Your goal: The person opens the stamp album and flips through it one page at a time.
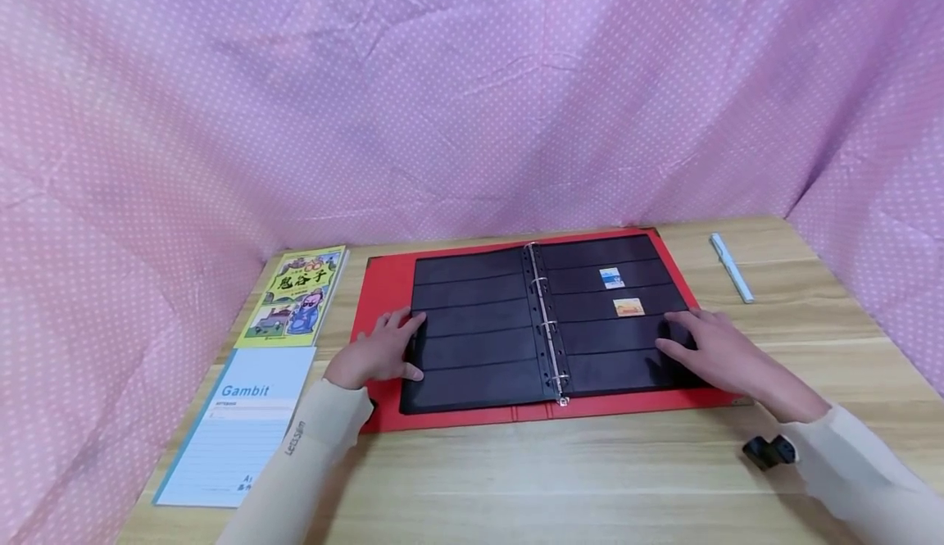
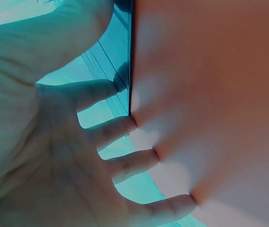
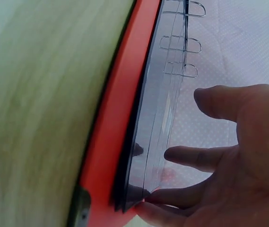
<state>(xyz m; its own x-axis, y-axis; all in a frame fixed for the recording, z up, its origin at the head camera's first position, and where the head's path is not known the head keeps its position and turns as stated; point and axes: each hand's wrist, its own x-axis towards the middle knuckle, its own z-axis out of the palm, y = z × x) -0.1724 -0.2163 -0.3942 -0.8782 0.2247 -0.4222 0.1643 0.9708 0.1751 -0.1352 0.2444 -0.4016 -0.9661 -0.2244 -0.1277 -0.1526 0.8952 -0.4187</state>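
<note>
A red ring binder (image 1: 388, 283) lies spread on the table, with black pocket pages on both sides of its metal rings (image 1: 547, 328). Two small stamp-like pieces, one blue and white (image 1: 610, 278) and one orange (image 1: 629, 307), sit in pockets of the right page (image 1: 605, 365). My left hand (image 1: 378, 351) rests at the outer edge of the left page (image 1: 472, 348); in the left wrist view its spread fingertips (image 2: 146, 158) touch the red cover. My right hand (image 1: 711, 347) lies over the right page's outer edge, fingers (image 3: 191, 156) extended and holding nothing.
On the left stand a yellow illustrated book (image 1: 295, 295) and, nearer, a pale blue notebook (image 1: 243, 430) marked Gambit. A light blue pen (image 1: 732, 268) lies right of the binder. Pink dotted cloth (image 1: 472, 102) hangs behind the wooden table (image 1: 575, 479).
</note>
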